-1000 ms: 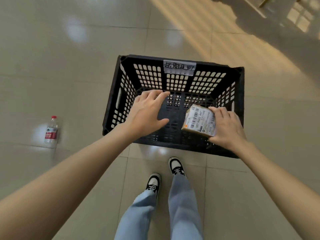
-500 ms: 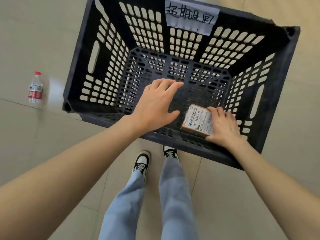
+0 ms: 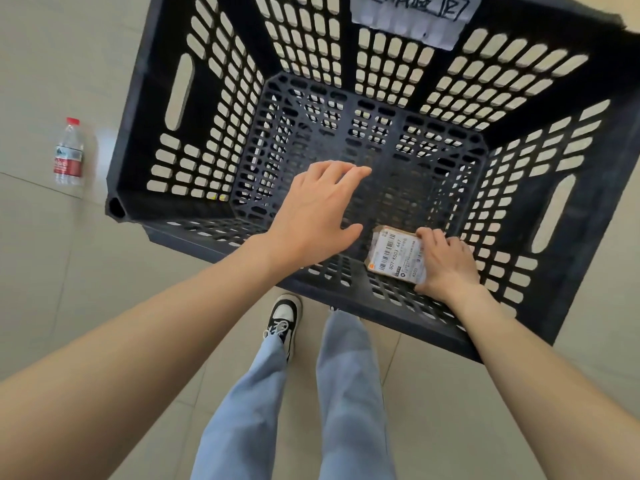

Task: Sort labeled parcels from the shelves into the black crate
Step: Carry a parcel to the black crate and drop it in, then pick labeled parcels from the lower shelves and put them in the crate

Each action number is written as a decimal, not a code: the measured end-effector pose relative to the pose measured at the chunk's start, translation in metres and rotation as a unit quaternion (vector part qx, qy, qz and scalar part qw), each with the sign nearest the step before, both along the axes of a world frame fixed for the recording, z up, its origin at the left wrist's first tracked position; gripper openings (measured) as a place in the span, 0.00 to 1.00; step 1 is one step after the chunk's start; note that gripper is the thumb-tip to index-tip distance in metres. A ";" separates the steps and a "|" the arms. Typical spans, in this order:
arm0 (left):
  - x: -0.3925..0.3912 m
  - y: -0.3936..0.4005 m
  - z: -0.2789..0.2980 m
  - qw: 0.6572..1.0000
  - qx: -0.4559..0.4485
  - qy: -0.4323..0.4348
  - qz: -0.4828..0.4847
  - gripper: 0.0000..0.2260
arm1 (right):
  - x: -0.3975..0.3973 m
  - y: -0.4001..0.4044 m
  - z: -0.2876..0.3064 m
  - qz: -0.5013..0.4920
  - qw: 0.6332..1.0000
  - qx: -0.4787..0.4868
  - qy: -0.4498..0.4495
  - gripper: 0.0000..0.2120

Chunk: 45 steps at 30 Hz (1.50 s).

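- Right hand (image 3: 446, 263) grips a labelled parcel (image 3: 396, 259), fingers (image 3: 429, 234) curled over its right edge, inside the crate (image 3: 180, 206) at about 5 o'clock, low by the near wall.
- Left hand (image 3: 320, 211) hovers spread and empty over the crate's floor.
- Bottle (image 3: 68, 152) stands on the floor at 9 o'clock of the crate.

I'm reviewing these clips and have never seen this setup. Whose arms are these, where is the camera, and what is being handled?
No machine here: a person wears a wide-angle camera on the head, looking down at their own arms, legs and shoes. Both hands reach into a black crate standing on a tiled floor. The right hand grips a small labeled parcel low inside the crate, near its closest wall. The left hand is open and empty, hovering over the crate's bottom. A water bottle stands on the floor to the left.
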<state>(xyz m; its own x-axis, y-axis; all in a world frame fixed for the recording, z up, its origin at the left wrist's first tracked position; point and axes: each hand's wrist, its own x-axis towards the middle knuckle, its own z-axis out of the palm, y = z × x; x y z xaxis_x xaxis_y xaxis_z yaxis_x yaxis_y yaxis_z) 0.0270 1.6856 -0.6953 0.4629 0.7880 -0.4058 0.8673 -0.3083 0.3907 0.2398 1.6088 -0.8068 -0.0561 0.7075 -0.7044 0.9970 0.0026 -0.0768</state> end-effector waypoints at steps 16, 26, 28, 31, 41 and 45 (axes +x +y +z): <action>-0.022 0.008 0.038 0.998 0.055 0.005 0.039 0.31 | -0.012 0.037 0.056 -0.039 0.997 0.039 0.060 0.37; -0.098 0.011 0.168 0.969 0.151 0.025 0.195 0.32 | -0.092 0.126 0.227 0.111 0.953 0.239 0.151 0.31; -0.123 0.006 0.198 0.958 0.174 0.034 0.226 0.31 | -0.119 0.138 0.263 0.152 0.940 0.256 0.163 0.32; -0.162 -0.012 0.240 0.937 0.208 0.046 0.278 0.31 | -0.167 0.147 0.315 0.209 0.921 0.275 0.181 0.32; -0.304 -0.152 0.352 0.835 0.296 0.080 0.457 0.27 | -0.370 0.085 0.451 0.404 0.820 0.324 0.243 0.31; -0.363 -0.246 0.378 0.791 0.301 0.119 0.519 0.26 | -0.449 0.020 0.483 0.464 0.785 0.324 0.254 0.31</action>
<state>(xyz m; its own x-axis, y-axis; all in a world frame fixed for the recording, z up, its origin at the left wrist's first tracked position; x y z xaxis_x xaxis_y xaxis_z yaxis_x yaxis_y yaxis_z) -0.3365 1.4391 -0.3171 -0.5934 0.7773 0.2091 0.8023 0.5503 0.2314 -0.2095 1.6289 -0.3241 -0.9153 0.3972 0.0663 0.3849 0.9113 -0.1461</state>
